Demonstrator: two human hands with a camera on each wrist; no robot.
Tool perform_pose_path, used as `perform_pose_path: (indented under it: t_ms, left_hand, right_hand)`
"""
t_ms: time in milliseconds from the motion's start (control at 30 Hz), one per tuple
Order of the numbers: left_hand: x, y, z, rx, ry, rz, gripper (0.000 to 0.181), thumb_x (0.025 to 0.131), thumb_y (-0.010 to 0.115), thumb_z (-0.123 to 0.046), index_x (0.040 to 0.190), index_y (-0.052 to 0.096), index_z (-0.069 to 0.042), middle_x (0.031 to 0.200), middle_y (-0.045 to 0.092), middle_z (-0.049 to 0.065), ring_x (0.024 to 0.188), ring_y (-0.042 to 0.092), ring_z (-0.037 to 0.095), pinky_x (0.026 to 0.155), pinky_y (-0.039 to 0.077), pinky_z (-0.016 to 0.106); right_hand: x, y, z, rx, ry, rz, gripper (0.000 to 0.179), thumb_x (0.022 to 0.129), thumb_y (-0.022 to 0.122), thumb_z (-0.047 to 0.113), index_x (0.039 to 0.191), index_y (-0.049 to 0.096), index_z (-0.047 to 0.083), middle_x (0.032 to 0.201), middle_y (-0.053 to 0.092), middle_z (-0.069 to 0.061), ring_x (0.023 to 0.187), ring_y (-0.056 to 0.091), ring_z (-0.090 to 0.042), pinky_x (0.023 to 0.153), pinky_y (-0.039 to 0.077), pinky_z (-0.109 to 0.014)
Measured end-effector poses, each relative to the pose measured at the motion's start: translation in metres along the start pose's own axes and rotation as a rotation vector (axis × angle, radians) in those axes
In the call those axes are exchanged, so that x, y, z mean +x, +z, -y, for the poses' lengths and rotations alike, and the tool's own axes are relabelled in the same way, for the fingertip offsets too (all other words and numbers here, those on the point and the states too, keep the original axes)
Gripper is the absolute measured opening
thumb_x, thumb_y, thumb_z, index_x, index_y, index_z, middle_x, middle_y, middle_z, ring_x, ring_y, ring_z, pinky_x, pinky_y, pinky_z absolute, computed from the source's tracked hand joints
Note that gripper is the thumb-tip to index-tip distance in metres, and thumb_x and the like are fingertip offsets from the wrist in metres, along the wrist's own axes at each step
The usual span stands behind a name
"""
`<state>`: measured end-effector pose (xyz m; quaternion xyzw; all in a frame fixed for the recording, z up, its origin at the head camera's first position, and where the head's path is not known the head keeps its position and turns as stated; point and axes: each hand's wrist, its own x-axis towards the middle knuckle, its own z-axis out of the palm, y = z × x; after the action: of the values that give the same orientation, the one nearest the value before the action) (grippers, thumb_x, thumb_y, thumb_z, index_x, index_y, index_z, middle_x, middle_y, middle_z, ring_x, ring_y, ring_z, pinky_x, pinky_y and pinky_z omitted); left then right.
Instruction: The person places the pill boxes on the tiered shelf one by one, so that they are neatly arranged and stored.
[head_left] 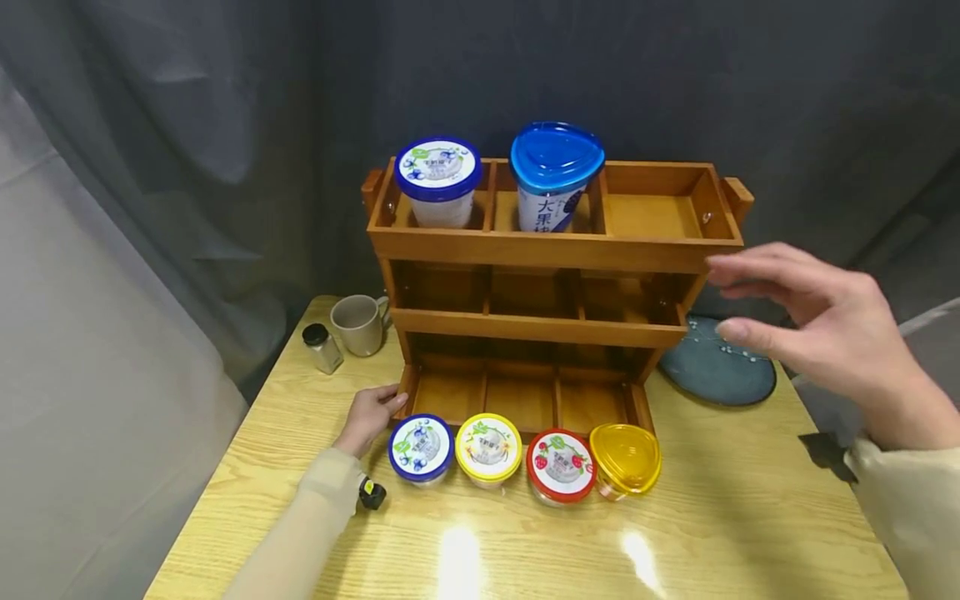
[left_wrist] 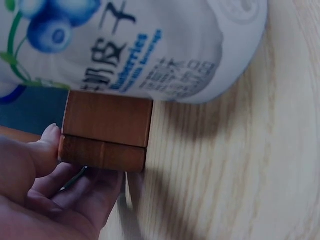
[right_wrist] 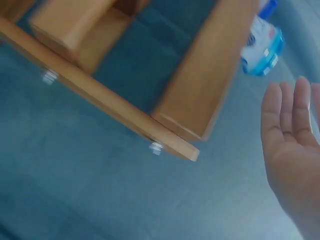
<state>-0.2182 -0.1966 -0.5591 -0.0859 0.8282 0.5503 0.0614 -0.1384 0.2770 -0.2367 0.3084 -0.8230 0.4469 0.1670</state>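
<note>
A three-tier wooden shelf (head_left: pixel 555 250) with divided compartments stands on the table. My left hand (head_left: pixel 369 419) grips its bottom left end; in the left wrist view the thumb and fingers hold the wooden end (left_wrist: pixel 105 155). In the air right of the top tier is my right hand (head_left: pixel 832 329), fingers extended, thumb apart, holding nothing. The top tier carries a blue-lidded blueberry tub (head_left: pixel 441 179) at left and a cup with a blue triangular lid (head_left: pixel 557 167) in the middle. The top right compartment and both lower tiers hold nothing visible.
Before the shelf stand a blue-lidded tub (head_left: pixel 422 448), a yellow-lidded tub (head_left: pixel 488 450), a red-lidded tub (head_left: pixel 561 467) and an amber-lidded cup (head_left: pixel 626 458). A mug (head_left: pixel 358 327) and black-capped jar (head_left: pixel 323 348) are at left, a dark plate (head_left: pixel 712 367) at right.
</note>
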Motion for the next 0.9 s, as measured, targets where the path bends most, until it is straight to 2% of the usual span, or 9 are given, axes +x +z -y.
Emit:
perform_pose_path:
  t_ms: [67, 133, 233, 300, 467, 567, 733, 833, 900]
  left_hand:
    - [0.001, 0.0, 0.0, -0.004, 0.002, 0.0, 0.043, 0.099, 0.063, -0.016, 0.136, 0.056, 0.006, 0.135, 0.057, 0.024, 0.121, 0.056, 0.037, 0.1, 0.048, 0.046]
    - [0.0, 0.0, -0.001, -0.014, 0.001, 0.003, 0.044, 0.099, 0.063, -0.015, 0.137, 0.055, 0.006, 0.135, 0.056, 0.025, 0.121, 0.056, 0.037, 0.1, 0.048, 0.047]
    - [0.0, 0.0, -0.002, -0.027, -0.003, 0.009, 0.044, 0.099, 0.062, -0.015, 0.137, 0.054, 0.006, 0.136, 0.055, 0.025, 0.122, 0.055, 0.038, 0.1, 0.048, 0.047]
    - [-0.001, 0.0, -0.002, -0.028, -0.003, 0.013, 0.044, 0.099, 0.062, -0.015, 0.138, 0.054, 0.006, 0.137, 0.055, 0.025, 0.122, 0.055, 0.038, 0.1, 0.048, 0.047]
    - [-0.002, 0.001, -0.003, -0.026, 0.0, 0.015, 0.044, 0.1, 0.062, -0.014, 0.138, 0.054, 0.006, 0.136, 0.055, 0.026, 0.122, 0.055, 0.038, 0.1, 0.048, 0.047]
    - [-0.002, 0.002, -0.003, -0.027, 0.001, 0.015, 0.044, 0.1, 0.062, -0.014, 0.137, 0.054, 0.007, 0.136, 0.055, 0.026, 0.122, 0.055, 0.038, 0.1, 0.048, 0.047]
    - [-0.002, 0.002, -0.002, -0.019, -0.005, 0.018, 0.044, 0.1, 0.061, -0.015, 0.138, 0.053, 0.006, 0.136, 0.055, 0.026, 0.122, 0.056, 0.038, 0.1, 0.048, 0.047]
    - [-0.002, 0.002, -0.002, -0.015, -0.009, 0.015, 0.044, 0.1, 0.06, -0.015, 0.138, 0.054, 0.006, 0.136, 0.056, 0.026, 0.122, 0.055, 0.038, 0.101, 0.047, 0.047]
    - [-0.002, 0.002, -0.002, -0.017, -0.018, 0.012, 0.044, 0.1, 0.061, -0.016, 0.138, 0.054, 0.005, 0.136, 0.056, 0.025, 0.122, 0.055, 0.038, 0.101, 0.047, 0.047]
  right_hand:
    - [-0.02, 0.008, -0.007, -0.053, -0.005, 0.028, 0.065, 0.063, 0.078, -0.026, 0.124, 0.064, -0.009, 0.117, 0.064, -0.013, 0.104, 0.06, -0.015, 0.091, 0.047, -0.017]
    - [-0.041, 0.016, -0.016, -0.165, 0.014, 0.062, 0.068, 0.062, 0.083, -0.02, 0.125, 0.067, 0.0, 0.115, 0.065, -0.005, 0.102, 0.06, -0.009, 0.088, 0.046, -0.014]
    - [-0.071, 0.028, -0.035, -0.283, 0.076, 0.099, 0.071, 0.063, 0.091, -0.004, 0.128, 0.068, 0.015, 0.116, 0.065, 0.005, 0.1, 0.058, -0.001, 0.085, 0.044, -0.008]
    - [-0.09, 0.037, -0.051, -0.311, 0.131, 0.132, 0.073, 0.066, 0.092, 0.005, 0.132, 0.065, 0.019, 0.12, 0.062, 0.006, 0.101, 0.056, 0.002, 0.084, 0.042, -0.006]
    - [-0.13, 0.058, -0.092, -0.248, 0.297, 0.215, 0.083, 0.072, 0.09, 0.022, 0.145, 0.051, 0.018, 0.135, 0.052, -0.002, 0.112, 0.047, 0.004, 0.088, 0.047, -0.012]
    - [-0.149, 0.069, -0.114, -0.169, 0.353, 0.236, 0.093, 0.074, 0.089, 0.023, 0.152, 0.039, 0.018, 0.144, 0.046, -0.011, 0.121, 0.04, 0.006, 0.091, 0.048, -0.015]
    - [-0.165, 0.084, -0.133, -0.051, 0.363, 0.235, 0.105, 0.073, 0.09, 0.016, 0.157, 0.027, 0.01, 0.152, 0.035, -0.02, 0.128, 0.032, 0.011, 0.096, 0.043, -0.012]
    - [-0.167, 0.091, -0.137, -0.019, 0.357, 0.241, 0.11, 0.071, 0.091, 0.014, 0.158, 0.023, 0.008, 0.156, 0.03, -0.02, 0.134, 0.03, 0.005, 0.098, 0.042, -0.014]
    - [-0.168, 0.095, -0.14, -0.014, 0.354, 0.246, 0.113, 0.07, 0.091, 0.015, 0.158, 0.021, 0.009, 0.157, 0.028, -0.019, 0.138, 0.03, -0.004, 0.099, 0.045, -0.02]
